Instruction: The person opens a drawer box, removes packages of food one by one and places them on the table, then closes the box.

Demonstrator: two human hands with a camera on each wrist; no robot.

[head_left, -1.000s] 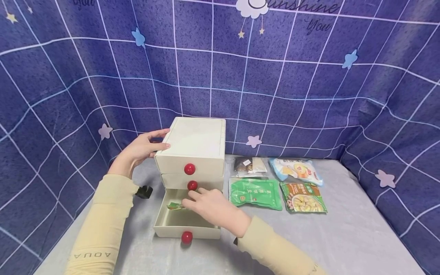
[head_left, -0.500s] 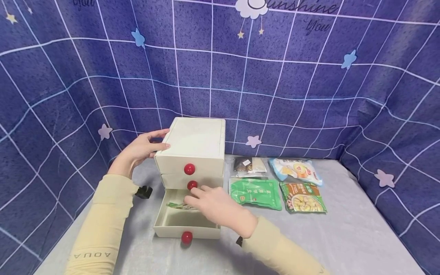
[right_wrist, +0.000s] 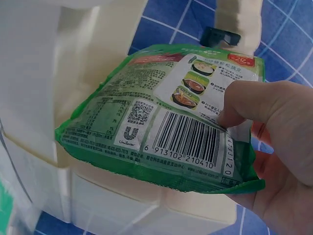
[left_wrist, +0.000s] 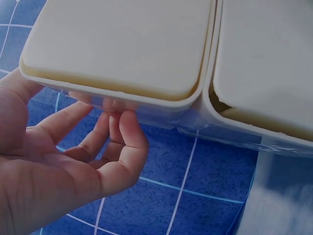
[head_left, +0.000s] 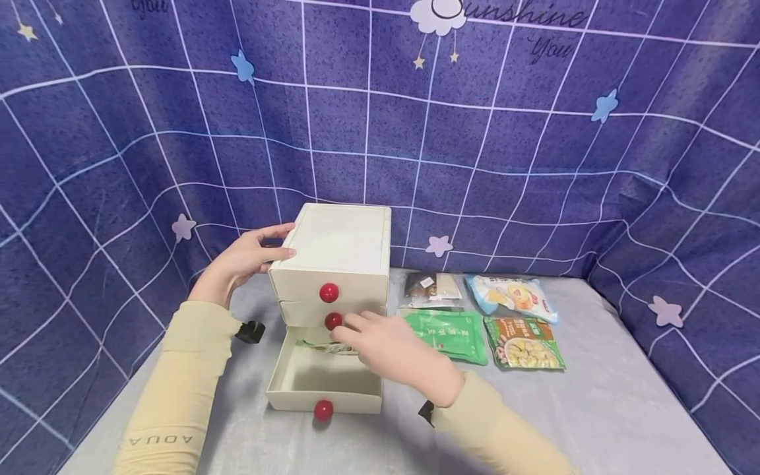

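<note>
A white drawer cabinet [head_left: 341, 237] with red ball knobs stands on the table, its bottom drawer [head_left: 323, 400] pulled out. My left hand [head_left: 240, 262] holds the cabinet at its left side, thumb on the top edge and bent fingertips [left_wrist: 131, 122] against the side wall. Over the open drawer, my right hand [head_left: 394, 353] pinches a green soup packet [right_wrist: 171, 122] at one edge, thumb on its printed back. Seen from the head, the packet is nearly edge-on and partly hidden by the fingers. It lies close below the middle drawer.
To the right of the cabinet lie a green pouch [head_left: 454, 336], a clear bag of dark dried food [head_left: 430, 287], a blue-white bag [head_left: 513, 295] and a brown-green packet [head_left: 525, 343]. A blue gridded curtain [head_left: 475, 145] surrounds the grey-covered table [head_left: 617, 409].
My right hand has drawn the soup packet to the right and slightly up within the open drawer. The left hand keeps its place on the cabinet.
</note>
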